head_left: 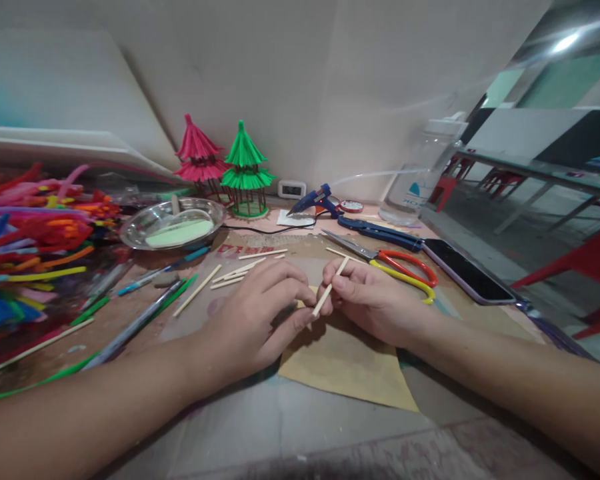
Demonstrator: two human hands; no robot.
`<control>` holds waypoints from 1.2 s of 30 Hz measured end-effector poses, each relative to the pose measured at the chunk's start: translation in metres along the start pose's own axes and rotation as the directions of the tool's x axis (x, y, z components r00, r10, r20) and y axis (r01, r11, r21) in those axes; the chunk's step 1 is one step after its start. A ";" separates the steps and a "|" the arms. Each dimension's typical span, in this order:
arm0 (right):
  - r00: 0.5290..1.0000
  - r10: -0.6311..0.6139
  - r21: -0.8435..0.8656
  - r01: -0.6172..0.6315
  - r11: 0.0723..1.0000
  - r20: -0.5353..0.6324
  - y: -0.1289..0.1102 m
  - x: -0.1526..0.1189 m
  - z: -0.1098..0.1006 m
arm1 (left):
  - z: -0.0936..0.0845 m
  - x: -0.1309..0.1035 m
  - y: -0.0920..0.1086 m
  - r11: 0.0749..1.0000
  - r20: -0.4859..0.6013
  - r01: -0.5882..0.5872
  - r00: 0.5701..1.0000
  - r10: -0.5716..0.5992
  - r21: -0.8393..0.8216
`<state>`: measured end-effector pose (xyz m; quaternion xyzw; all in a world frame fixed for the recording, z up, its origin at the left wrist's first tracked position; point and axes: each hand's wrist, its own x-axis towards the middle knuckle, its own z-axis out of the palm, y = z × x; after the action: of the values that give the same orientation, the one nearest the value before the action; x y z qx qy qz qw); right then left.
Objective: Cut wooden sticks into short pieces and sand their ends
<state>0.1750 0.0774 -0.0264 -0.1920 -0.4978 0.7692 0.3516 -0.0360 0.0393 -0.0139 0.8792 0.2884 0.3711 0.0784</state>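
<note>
Between the thumb and fingers of my right hand (363,293) is a short pale wooden stick (332,285), held at a slant. The thumb and index finger of my left hand (267,310) come together at the stick's lower end. Under both hands lies a tan sheet of paper (350,367). Several similar sticks (235,272) rest on the table just beyond my left hand, and one lone stick (197,291) lies farther left. Scissors (395,262) with orange and yellow handles lie beyond my right hand.
A blue glue gun (317,199), small clock (292,189), pink model (201,157) and green model (246,170) stand at the back. Left are a metal bowl (130,230) and colourful pipe cleaners (35,247). Right are a cutter (380,233), phone (467,270) and bottle (413,183).
</note>
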 end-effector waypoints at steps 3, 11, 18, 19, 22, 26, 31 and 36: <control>1.000 0.012 0.031 -0.012 0.999 0.018 -0.001 -0.001 -0.001 | 0.000 -0.001 0.000 1.000 -0.007 0.005 1.000 -0.005 -0.006; 1.000 0.029 0.021 -0.029 0.999 0.009 -0.006 -0.002 0.003 | 0.000 0.000 0.000 1.000 0.002 0.018 1.000 -0.018 0.022; 0.999 0.031 -0.005 -0.031 0.999 -0.007 -0.007 -0.002 0.005 | 0.001 0.001 -0.001 0.999 0.019 0.028 0.999 -0.028 0.038; 1.000 0.028 -0.008 -0.028 1.000 -0.007 -0.007 -0.002 0.005 | 0.001 0.001 -0.002 0.999 0.021 0.030 0.999 -0.031 0.038; 1.000 0.002 -0.014 -0.002 1.000 0.003 -0.006 -0.001 0.004 | 0.002 0.001 -0.003 0.999 0.022 0.022 0.999 -0.022 0.032; 0.999 -0.047 -0.113 0.044 0.993 -0.022 -0.004 -0.004 0.004 | 0.001 -0.001 -0.002 1.000 0.037 0.020 0.999 -0.021 0.025; 0.987 -0.140 -0.485 0.088 0.870 -0.073 -0.005 -0.011 0.015 | 0.002 -0.003 -0.004 0.999 0.065 0.026 0.997 -0.028 0.026; 0.971 -0.237 -0.631 0.165 0.758 -0.032 -0.002 -0.012 0.020 | 0.005 -0.004 -0.008 1.000 0.088 -0.002 0.996 0.001 0.006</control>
<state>0.1713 0.0564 -0.0169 -0.2847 -0.7218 0.5071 0.3753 -0.0381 0.0442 -0.0225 0.8952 0.2851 0.3312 0.0881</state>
